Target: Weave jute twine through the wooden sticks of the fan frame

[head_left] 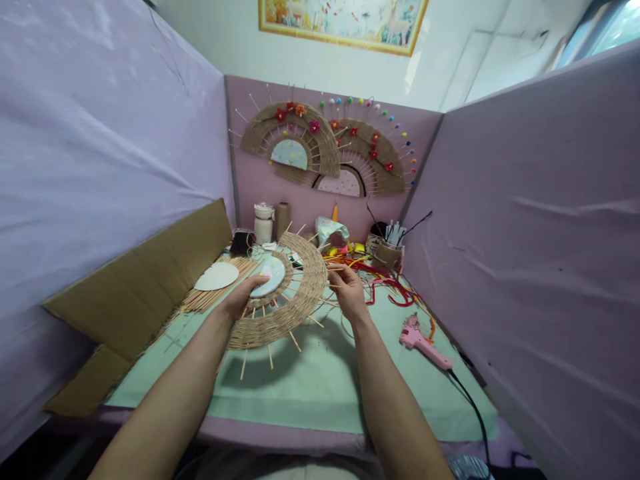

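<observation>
A half-round fan woven from brown twine over thin sticks (309, 283) is held up above the table, stick ends poking out past its outer edge. My left hand (243, 297) grips it at the pale blue patterned half-disc (270, 277) in its centre, thumb on top. At the fan's right edge, my right hand (346, 287) has its fingers pinched together by the stick ends. Whether it holds a stick or the twine there is too small to make out.
A pink glue gun (425, 347) with a black cord lies at right. Red and yellow craft stems (395, 287) are scattered behind. Thin sticks (200, 300) and a white oval (217, 276) lie left, beside cardboard (145, 280). Two decorated fans (325, 143) hang on the back panel.
</observation>
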`<state>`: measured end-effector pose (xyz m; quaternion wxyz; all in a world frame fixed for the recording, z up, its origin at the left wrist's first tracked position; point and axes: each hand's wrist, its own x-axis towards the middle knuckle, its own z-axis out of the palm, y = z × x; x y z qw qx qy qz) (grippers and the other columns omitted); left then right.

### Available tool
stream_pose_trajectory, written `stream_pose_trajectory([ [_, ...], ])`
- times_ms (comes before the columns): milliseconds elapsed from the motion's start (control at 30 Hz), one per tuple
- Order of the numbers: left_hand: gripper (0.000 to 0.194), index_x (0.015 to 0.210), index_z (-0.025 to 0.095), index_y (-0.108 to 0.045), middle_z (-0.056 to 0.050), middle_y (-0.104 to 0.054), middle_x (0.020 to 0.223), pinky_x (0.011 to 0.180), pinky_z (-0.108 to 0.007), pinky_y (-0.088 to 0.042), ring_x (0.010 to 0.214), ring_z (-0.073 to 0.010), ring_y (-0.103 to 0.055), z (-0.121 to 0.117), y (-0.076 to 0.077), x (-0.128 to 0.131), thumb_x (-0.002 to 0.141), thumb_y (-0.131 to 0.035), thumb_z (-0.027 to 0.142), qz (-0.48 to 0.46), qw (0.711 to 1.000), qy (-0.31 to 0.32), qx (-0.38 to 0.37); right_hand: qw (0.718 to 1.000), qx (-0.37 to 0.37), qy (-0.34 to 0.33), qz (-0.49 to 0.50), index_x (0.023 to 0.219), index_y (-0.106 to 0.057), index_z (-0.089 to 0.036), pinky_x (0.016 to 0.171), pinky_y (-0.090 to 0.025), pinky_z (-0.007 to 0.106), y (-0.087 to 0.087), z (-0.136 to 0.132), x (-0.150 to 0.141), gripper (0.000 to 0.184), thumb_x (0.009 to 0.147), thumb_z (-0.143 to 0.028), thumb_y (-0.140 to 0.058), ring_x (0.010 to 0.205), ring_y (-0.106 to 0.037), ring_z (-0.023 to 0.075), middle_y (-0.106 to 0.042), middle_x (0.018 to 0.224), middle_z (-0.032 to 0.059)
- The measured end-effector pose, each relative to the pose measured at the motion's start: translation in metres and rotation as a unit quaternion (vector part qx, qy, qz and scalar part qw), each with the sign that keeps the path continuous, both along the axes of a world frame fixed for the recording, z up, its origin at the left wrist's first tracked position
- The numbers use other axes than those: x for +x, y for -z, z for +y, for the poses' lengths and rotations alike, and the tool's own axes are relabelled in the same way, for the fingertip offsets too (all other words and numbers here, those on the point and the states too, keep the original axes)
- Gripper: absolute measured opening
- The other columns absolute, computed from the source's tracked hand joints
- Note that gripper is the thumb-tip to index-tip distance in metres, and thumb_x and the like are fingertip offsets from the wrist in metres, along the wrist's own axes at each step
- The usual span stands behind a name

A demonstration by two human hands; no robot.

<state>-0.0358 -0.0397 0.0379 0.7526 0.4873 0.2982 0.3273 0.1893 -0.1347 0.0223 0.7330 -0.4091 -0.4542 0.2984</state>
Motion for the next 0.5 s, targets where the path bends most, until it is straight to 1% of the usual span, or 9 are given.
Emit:
stream_pose_trajectory([
  [67, 0.015, 0.080, 0.011, -0.063, -0.006, -0.065, 0.055, 0.043, -0.024, -0.048, 0.045, -0.0155, -0.059, -0.0013, -0.0011, 0.0007, 0.075, -0.056, 0.022, 0.011, 1.000, 0.003, -0.029, 1.000, 0.001, 0.014, -0.009, 0.089, -0.066, -0.022, 0.049, -0.031, 0.021, -0.0019, -0.0020, -0.0014, 0.023, 0.072, -0.038, -0.067, 0.057, -0.042, 0.0084, -0.057, 0.075, 0.0003],
  [167, 0.016, 0.075, 0.011, -0.064, -0.008, -0.067, 0.058, 0.044, -0.023, -0.047, 0.046, -0.0150, -0.059, -0.0006, -0.0003, 0.0006, 0.076, -0.054, 0.024, 0.026, 0.996, 0.035, -0.074, 0.999, 0.008, 0.024, -0.029, 0.097, -0.067, -0.023, 0.048, -0.030, 0.021, -0.0040, -0.0044, -0.0019, 0.027, 0.074, -0.037, -0.065, 0.055, -0.039, 0.0081, -0.055, 0.072, -0.0004],
  [267, 0.022, 0.075, 0.011, -0.066, -0.008, -0.066, 0.056, 0.042, -0.024, -0.045, 0.043, -0.0160, -0.057, 0.0017, 0.0022, -0.0001, 0.077, -0.053, 0.028, 0.045, 0.994, 0.063, -0.079, 0.998, 0.011, 0.037, -0.058, 0.102, -0.068, -0.024, 0.046, -0.028, 0.022, -0.0047, -0.0052, -0.0016, 0.029, 0.075, -0.035, -0.063, 0.051, -0.034, 0.0075, -0.052, 0.069, -0.0017],
  [300, 0.022, 0.077, 0.012, -0.066, -0.007, -0.066, 0.055, 0.041, -0.025, -0.045, 0.041, -0.0164, -0.057, 0.0022, 0.0025, 0.0001, 0.076, -0.053, 0.029, 0.047, 0.994, 0.062, -0.072, 0.997, 0.010, 0.043, -0.070, 0.100, -0.069, -0.024, 0.046, -0.027, 0.022, -0.0046, -0.0052, -0.0018, 0.028, 0.075, -0.035, -0.062, 0.051, -0.034, 0.0075, -0.052, 0.070, -0.0015],
  [367, 0.025, 0.092, 0.014, -0.067, -0.004, -0.067, 0.056, 0.040, -0.025, -0.044, 0.040, -0.0165, -0.056, 0.0027, 0.0017, 0.0012, 0.075, -0.055, 0.027, 0.030, 0.996, 0.065, -0.047, 0.994, 0.004, 0.058, -0.092, 0.094, -0.070, -0.023, 0.046, -0.027, 0.022, -0.0040, -0.0048, -0.0024, 0.024, 0.076, -0.036, -0.061, 0.051, -0.034, 0.0079, -0.054, 0.071, -0.0005],
  [433, 0.040, 0.113, 0.018, -0.060, -0.003, -0.070, 0.067, 0.041, -0.025, -0.045, 0.042, -0.0160, -0.058, 0.0031, -0.0005, 0.0028, 0.073, -0.053, 0.022, -0.018, 0.996, 0.081, -0.023, 0.992, -0.003, 0.072, -0.099, 0.090, -0.070, -0.022, 0.047, -0.027, 0.022, -0.0030, -0.0039, -0.0032, 0.023, 0.077, -0.037, -0.059, 0.052, -0.035, 0.0086, -0.054, 0.070, 0.0001],
  [500, 0.052, 0.124, 0.019, -0.053, -0.005, -0.072, 0.083, 0.046, -0.027, -0.049, 0.052, -0.0179, -0.063, 0.0043, -0.0021, 0.0038, 0.072, -0.050, 0.022, -0.073, 0.992, 0.103, -0.024, 0.993, -0.018, 0.076, -0.090, 0.092, -0.068, -0.021, 0.047, -0.027, 0.022, -0.0019, -0.0028, -0.0030, 0.025, 0.078, -0.039, -0.057, 0.053, -0.036, 0.0092, -0.054, 0.069, 0.0000],
])
